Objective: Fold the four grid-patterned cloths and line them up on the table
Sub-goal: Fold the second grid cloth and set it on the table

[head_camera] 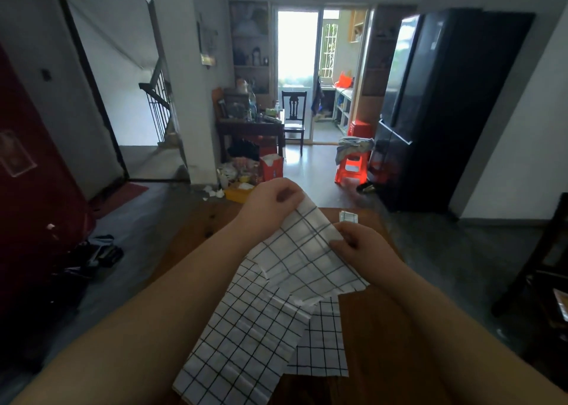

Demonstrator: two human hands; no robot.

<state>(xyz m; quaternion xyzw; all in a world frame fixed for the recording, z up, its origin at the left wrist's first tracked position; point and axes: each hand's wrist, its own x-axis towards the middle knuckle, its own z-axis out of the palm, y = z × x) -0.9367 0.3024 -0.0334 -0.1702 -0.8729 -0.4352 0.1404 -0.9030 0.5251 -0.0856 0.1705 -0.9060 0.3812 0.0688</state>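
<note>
Nearest us, one grid cloth lies flat on the wooden table, overlapping a second cloth. Beyond, we hold a third cloth lifted: our right hand pinches its edge, our left hand its far corner.

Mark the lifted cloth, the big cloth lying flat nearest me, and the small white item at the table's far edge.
lifted cloth (302, 251): head view, middle of its raised panel.
big flat cloth (246, 346): head view, centre of its grid.
small white item (349, 217): head view, its top face.
</note>
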